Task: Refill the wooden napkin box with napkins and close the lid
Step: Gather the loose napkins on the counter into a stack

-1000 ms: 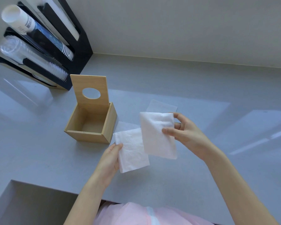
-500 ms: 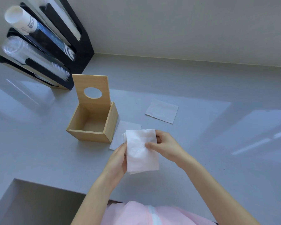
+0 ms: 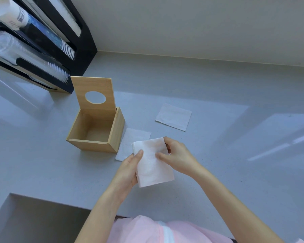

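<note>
Now the two napkins that were held apart a second ago, one in each hand, lie stacked together as one held stack [image 3: 152, 163] above the counter [image 3: 218, 155], just in front of the wooden napkin box [image 3: 95, 134]. The left hand [image 3: 128, 170] grips the stack's left edge with the thumb on top; the right hand [image 3: 175, 156] pinches its upper right side, fingers curled behind. By my reading, the gathering step is under way, and the stack is nearly ready to drop into the box, which looks empty inside.

The lid [image 3: 95, 95] stands upright at the box's far wall, its round hole facing the camera, so closing is not yet done. Two more napkins remain flat on the counter: one [image 3: 130, 142] just right of the box, partly covered by the stack, and another [image 3: 174, 117] farther toward the right back.

How many sheets the stack holds cannot be told. The black cup dispenser [image 3: 42, 41] in the far left corner is cut off by the frame.
</note>
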`<act>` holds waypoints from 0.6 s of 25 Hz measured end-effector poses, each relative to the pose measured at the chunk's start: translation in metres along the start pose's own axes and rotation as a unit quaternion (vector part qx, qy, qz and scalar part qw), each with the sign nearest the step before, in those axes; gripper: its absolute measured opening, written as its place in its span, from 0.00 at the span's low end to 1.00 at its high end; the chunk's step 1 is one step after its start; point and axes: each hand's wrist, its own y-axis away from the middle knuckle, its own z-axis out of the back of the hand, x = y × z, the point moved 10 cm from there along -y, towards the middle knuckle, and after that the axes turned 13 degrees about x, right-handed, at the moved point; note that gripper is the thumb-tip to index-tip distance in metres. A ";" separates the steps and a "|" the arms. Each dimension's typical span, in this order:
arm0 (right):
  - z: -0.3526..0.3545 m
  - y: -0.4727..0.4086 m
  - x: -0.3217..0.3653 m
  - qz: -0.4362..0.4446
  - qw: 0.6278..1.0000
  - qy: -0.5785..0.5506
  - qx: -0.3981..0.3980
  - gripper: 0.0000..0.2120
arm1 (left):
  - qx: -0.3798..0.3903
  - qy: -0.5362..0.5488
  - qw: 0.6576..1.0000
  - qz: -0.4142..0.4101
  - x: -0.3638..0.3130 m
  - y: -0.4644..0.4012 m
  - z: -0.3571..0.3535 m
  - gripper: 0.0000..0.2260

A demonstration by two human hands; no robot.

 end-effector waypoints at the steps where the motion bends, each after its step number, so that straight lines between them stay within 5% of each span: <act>1: -0.001 -0.002 -0.001 -0.001 1.000 0.003 0.009 0.10 | -0.015 -0.021 1.000 0.001 0.000 -0.001 0.004 0.13; 4: 0.010 -0.012 -0.004 -0.010 1.000 0.017 -0.002 0.09 | -0.047 -0.033 0.998 0.002 -0.003 -0.004 0.011 0.10; 10: 0.099 -0.043 -0.015 -0.058 0.976 0.125 -0.170 0.14 | -0.074 -0.003 0.997 0.007 -0.012 -0.012 0.022 0.10; 15: 0.123 -0.080 -0.022 -0.128 0.943 0.273 -0.140 0.24 | -0.088 -0.002 0.996 0.012 -0.018 -0.020 0.023 0.10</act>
